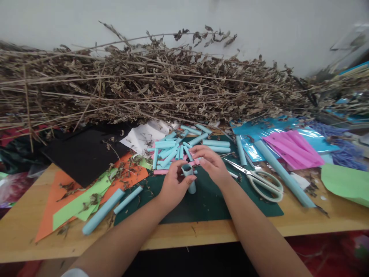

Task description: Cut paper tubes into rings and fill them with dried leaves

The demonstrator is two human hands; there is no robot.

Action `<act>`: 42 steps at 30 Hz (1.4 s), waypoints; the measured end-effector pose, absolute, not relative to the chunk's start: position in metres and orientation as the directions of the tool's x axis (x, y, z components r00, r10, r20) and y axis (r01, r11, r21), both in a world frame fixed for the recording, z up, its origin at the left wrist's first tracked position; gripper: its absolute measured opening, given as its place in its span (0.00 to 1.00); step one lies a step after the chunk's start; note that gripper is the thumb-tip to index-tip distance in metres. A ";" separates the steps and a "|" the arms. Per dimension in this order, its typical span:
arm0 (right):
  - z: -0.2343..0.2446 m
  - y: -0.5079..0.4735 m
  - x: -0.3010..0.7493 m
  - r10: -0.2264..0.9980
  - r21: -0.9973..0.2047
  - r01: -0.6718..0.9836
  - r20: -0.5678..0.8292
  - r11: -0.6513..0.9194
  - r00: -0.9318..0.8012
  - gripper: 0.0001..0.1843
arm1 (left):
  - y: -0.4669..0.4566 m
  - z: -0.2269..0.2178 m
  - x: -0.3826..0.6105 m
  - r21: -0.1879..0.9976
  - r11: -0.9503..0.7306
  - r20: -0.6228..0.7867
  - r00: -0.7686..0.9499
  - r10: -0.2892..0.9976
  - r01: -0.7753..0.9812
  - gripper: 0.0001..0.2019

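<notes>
The fingers of the left hand (173, 186) hold a roughly upright light-blue paper tube (192, 187) over a dark green mat (210, 206), near the wooden desk's (178, 237) front edge; the right hand (212, 164) is just beside. White-handled metal scissors (250, 174) lie toward the right edge; brown dried stalks (161, 86) line the back.

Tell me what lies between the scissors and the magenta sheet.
In the head view, a long light-blue tube lies slantwise between the scissors and the magenta sheet.
</notes>
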State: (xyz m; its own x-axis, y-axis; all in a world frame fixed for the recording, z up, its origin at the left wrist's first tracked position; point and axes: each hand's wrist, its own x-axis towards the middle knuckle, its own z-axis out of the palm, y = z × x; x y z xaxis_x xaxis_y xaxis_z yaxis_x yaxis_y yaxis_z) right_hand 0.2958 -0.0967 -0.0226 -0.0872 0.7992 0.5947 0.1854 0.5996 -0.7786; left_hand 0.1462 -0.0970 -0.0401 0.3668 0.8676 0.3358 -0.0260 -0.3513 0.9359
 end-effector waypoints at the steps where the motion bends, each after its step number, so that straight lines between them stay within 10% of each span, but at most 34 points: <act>1: -0.025 -0.096 0.294 0.804 -0.788 0.162 0.579 0.594 -0.134 0.12 | -0.097 -0.040 0.145 0.903 -0.429 0.394 0.363 0.844 0.017 0.17; 12: -0.027 -0.097 0.287 0.827 -0.816 0.212 0.462 0.538 -0.320 0.22 | -0.081 -0.024 0.129 0.394 -0.852 0.601 0.605 0.523 0.345 0.15; 42: -0.025 -0.095 0.283 0.840 -0.836 0.293 0.309 0.464 -0.446 0.34 | -0.082 0.011 0.121 0.111 -0.866 0.244 0.831 0.500 0.488 0.12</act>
